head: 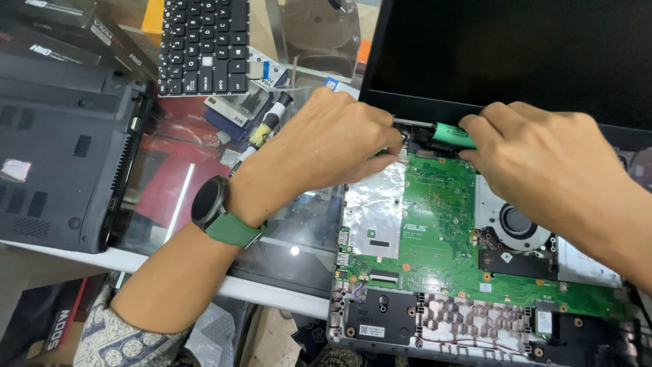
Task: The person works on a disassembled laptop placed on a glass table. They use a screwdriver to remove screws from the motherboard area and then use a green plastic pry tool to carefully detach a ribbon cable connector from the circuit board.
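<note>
- Right hand is wrapped around a green-handled screwdriver with a silver shaft — fingers closed tight on the handle, shaft lying nearly flat and pointing left toward the hinge corner of the opened laptop.
- Left hand sits right at the tip end of that shaft, fingers curled together and pressing down by the top-left corner of the green motherboard. Looks like it's pinching something small there, but the fingertips hide it, so I can't tell what.
- The left wrist wears a round black watch on a green strap, and a patterned sleeve shows further down the arm.
- The opened grey laptop base lies bottom right with its cover off — silver foil shielding on the left of the board, a round black cooling fan just under the right hand, and a honeycomb-pattern plastic frame along the front edge.
- The dark laptop screen stands up behind both hands.
- Off to the left on the glass-topped table: a closed black laptop turned upside down, well apart from the hands.
- Up top, a loose black keyboard panel rests near some small packets and a yellow-and-black tool just beside the left hand.
</note>
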